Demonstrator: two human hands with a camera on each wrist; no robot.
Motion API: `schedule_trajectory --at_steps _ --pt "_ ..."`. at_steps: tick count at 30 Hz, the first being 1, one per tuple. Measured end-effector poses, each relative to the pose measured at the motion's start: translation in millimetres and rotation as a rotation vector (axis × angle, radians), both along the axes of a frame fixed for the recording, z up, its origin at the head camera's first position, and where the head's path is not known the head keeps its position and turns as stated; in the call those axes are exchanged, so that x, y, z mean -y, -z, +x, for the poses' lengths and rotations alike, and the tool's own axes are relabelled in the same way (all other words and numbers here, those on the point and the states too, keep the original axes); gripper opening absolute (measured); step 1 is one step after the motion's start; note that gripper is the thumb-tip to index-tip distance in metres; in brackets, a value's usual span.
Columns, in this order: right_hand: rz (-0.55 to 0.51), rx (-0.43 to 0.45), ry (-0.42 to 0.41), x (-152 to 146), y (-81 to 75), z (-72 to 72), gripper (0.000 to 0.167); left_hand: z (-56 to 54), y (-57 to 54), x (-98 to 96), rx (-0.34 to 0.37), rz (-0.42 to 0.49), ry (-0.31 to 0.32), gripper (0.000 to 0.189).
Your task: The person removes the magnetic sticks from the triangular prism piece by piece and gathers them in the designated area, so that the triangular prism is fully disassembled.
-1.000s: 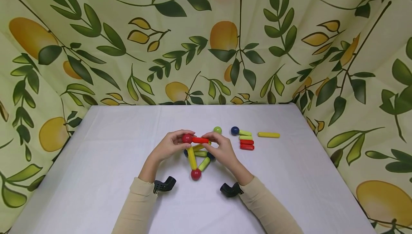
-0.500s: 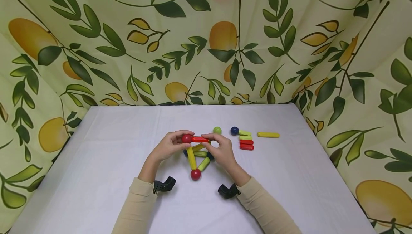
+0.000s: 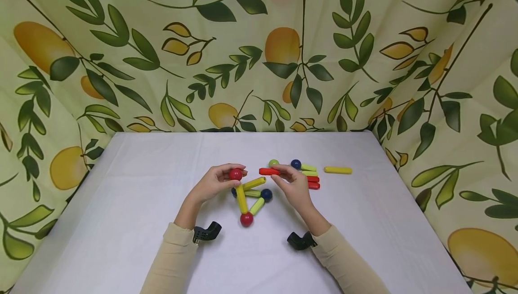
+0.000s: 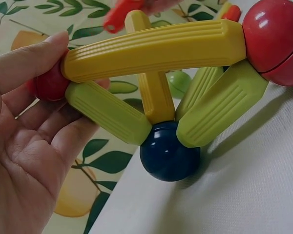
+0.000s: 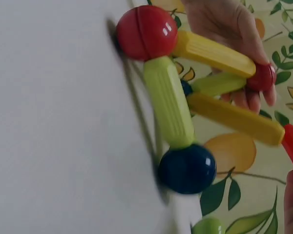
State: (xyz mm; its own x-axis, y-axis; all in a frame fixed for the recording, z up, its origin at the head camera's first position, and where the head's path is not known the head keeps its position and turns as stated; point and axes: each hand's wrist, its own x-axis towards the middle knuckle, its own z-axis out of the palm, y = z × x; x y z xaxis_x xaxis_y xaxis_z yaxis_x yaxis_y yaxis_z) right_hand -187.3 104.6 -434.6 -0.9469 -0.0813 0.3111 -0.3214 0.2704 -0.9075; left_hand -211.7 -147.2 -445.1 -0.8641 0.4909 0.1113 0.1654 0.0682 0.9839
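My left hand (image 3: 211, 185) pinches a red ball (image 3: 235, 174) at the upper corner of a structure of balls and rods. A long yellow rod (image 4: 156, 51) joins that ball to another red ball (image 3: 246, 219) resting on the table. Green rods (image 4: 110, 113) link the red balls with dark blue balls (image 3: 266, 194). A second yellow rod (image 3: 255, 183) leans up from a blue ball, its upper end free. My right hand (image 3: 294, 187) pinches a short red rod (image 3: 267, 171) by one end, apart from the structure. In the right wrist view, only some fingers of it show.
Behind the right hand lie a green ball (image 3: 273, 163), a blue ball (image 3: 296, 164) touching a green rod (image 3: 309, 167), and more short green and red rods (image 3: 313, 185). A yellow rod (image 3: 337, 170) lies further right. Patterned cloth (image 3: 259, 60) rises behind the white-covered table (image 3: 121, 222).
My right hand has pulled the red rod away from the upper red ball and moved right with it. The left hand still holds the ball in the same place.
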Motion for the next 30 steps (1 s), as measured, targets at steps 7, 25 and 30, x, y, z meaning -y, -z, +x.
schedule_trajectory --at_steps 7,25,30 --pt "0.007 0.088 0.059 -38 1.1 9.7 0.03 -0.1 -0.2 0.5 -0.005 0.001 0.011 0.049" --pt "0.176 0.232 0.219 -107 56.4 11.7 0.028 -1.2 2.1 0.6 -0.017 0.002 0.013 0.046" --pt "0.236 0.239 0.242 -110 62.4 12.3 0.027 -0.6 1.8 0.3 -0.018 0.001 0.009 0.046"
